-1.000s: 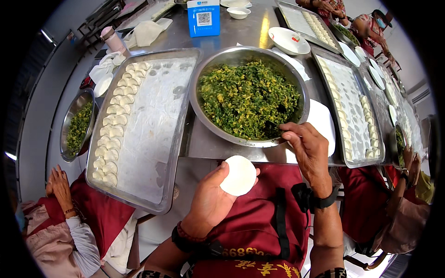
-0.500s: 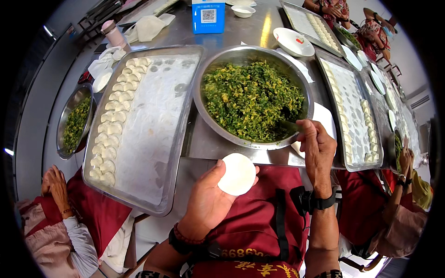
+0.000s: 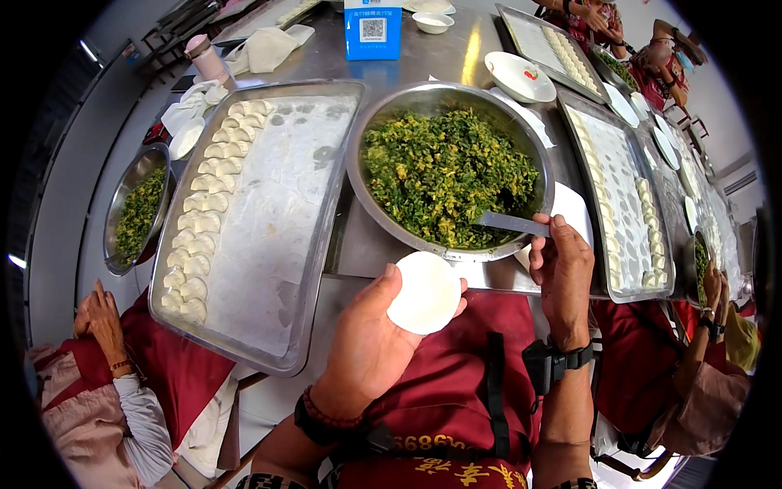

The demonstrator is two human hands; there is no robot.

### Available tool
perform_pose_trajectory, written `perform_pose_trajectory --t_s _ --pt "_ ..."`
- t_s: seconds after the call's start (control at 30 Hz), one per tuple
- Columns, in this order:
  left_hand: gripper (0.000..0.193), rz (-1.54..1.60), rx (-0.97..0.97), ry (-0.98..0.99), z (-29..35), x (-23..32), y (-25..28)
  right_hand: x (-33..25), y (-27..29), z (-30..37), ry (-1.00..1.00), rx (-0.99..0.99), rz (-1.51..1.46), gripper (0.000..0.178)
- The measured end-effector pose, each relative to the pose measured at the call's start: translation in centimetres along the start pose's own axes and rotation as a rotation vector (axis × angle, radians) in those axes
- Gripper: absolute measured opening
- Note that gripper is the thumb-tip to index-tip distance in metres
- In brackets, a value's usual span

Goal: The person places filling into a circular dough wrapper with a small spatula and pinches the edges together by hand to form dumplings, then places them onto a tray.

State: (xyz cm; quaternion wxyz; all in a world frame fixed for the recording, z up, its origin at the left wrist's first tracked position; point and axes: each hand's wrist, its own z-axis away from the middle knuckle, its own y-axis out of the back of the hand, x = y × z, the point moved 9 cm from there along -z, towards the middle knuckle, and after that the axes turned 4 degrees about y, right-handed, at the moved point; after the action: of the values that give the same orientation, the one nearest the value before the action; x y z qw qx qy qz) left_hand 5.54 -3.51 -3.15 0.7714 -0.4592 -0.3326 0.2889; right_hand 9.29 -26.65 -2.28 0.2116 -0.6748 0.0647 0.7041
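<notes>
Far left: another person's hands (image 3: 96, 314) by the table edge, small steel bowl of green filling (image 3: 137, 208) beside them. Next: long steel tray (image 3: 269, 220) with folded dumplings (image 3: 204, 220) in rows along its left side, rest floured and bare. Left hand (image 3: 371, 342) palm up below the tray's near corner, fingers loosely cupped under a round dumpling wrapper (image 3: 423, 292), thumb alongside its left edge; wrapper flat on the fingers, no filling on it, just short of the big bowl's near rim. Centre: large steel bowl (image 3: 366, 130) full of chopped green-and-yellow filling (image 3: 448, 175). Blue box (image 3: 373, 28) behind it. Right hand (image 3: 562, 273) at the bowl's near-right rim, thumb and fingertips pinched on a flat metal spatula (image 3: 509, 222), blade tip in the filling. Black wrist strap (image 3: 558, 363) on that arm. Right: white dish (image 3: 519, 77), second tray (image 3: 627, 204) with dumplings, more people at far right.
</notes>
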Motion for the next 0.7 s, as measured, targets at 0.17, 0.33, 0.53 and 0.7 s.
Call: perform_pose_trajectory --t_s 0.17,0.33,0.53,0.7 --pt "0.053 -0.078 -0.019 -0.027 -0.3 1.1 -0.1 -1.2 -0.3 0.3 0.052 0.018 0.07 0.033" --pt "0.053 -0.044 0.037 -0.011 -0.2 0.7 1.0 -2.5 -0.5 0.6 0.181 -0.012 0.354 0.03" --pt "0.052 -0.043 0.041 -0.022 -0.3 0.8 1.1 -1.2 -1.8 1.0 0.056 -0.064 0.277 0.032" --pt "0.052 -0.019 0.034 -0.021 -0.4 0.9 1.2 -1.2 -2.1 1.1 0.007 -0.098 0.254 0.032"
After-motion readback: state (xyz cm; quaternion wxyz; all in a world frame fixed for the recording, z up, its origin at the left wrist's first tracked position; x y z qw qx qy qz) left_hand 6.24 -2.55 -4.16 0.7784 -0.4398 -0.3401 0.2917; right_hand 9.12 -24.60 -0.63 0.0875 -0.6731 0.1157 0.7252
